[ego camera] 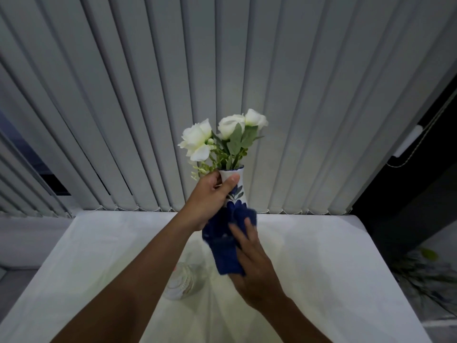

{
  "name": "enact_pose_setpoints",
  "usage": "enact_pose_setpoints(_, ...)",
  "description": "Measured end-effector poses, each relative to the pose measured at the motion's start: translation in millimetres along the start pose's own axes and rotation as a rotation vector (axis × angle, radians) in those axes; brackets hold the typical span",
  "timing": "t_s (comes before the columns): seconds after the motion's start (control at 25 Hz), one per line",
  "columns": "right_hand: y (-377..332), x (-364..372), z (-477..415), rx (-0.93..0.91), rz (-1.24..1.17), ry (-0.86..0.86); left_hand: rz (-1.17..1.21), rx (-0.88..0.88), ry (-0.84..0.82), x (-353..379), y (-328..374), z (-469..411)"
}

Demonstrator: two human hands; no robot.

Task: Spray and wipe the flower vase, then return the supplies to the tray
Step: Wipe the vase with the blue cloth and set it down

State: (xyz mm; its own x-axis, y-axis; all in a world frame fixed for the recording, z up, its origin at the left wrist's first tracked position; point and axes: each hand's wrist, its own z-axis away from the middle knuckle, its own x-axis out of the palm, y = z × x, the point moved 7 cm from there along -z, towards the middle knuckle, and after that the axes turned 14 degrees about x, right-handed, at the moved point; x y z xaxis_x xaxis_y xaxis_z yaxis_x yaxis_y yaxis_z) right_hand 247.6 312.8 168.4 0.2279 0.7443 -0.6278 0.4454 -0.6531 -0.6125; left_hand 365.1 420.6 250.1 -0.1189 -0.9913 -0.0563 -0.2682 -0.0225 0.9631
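Note:
A white vase (239,191) with blue flower patterns is held up above the table, with white roses (223,134) and green leaves standing in it. My left hand (210,199) grips the vase's neck. My right hand (249,253) presses a dark blue cloth (226,238) against the vase's lower body, which the cloth hides. A clear spray bottle (184,280) lies blurred on the table below my arms.
The table is covered with a white cloth (321,256). Grey vertical blinds (173,95) hang right behind it. A dark gap and a patterned floor (425,280) lie to the right. No tray is in view.

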Motion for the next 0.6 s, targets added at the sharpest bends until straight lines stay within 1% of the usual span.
enact_pose_setpoints(0.08,-0.8,-18.3,-24.7,0.224,-0.347,0.044,0.028,-0.013,-0.033,2.4,0.2,0.8)
enact_pose_setpoints(0.16,11.0,-25.4,-35.3,0.434,-0.606,0.094,0.077,-0.033,-0.036,0.3,-1.3,0.5)
enact_pose_setpoints(0.24,28.6,-25.7,-31.0,0.647,-0.744,0.159,0.085,-0.038,-0.046,-2.6,-1.3,0.3)
enact_pose_setpoints(0.32,54.3,-17.1,-12.5,0.967,-0.851,0.211,0.092,-0.041,-0.079,-2.6,0.6,1.5)
enact_pose_setpoints(0.36,65.8,-8.2,-1.4,1.106,-0.93,0.206,0.104,-0.044,-0.097,-2.3,1.7,2.0)
enact_pose_setpoints(0.4,70.9,1.7,7.7,1.195,-1.065,0.178,0.118,-0.044,-0.113,-2.0,2.6,2.1)
enact_pose_setpoints(0.48,66.6,17.8,17.9,1.259,-1.395,0.09,0.145,-0.035,-0.142,-0.4,5.4,1.9)
enact_pose_setpoints(0.52,64.2,21.6,21.0,1.279,-1.525,0.08,0.164,-0.033,-0.158,1.6,6.7,2.2)
enact_pose_setpoints(0.6,58.3,19.8,22.0,1.31,-1.675,0.082,0.206,-0.046,-0.187,5.3,5.8,4.0)
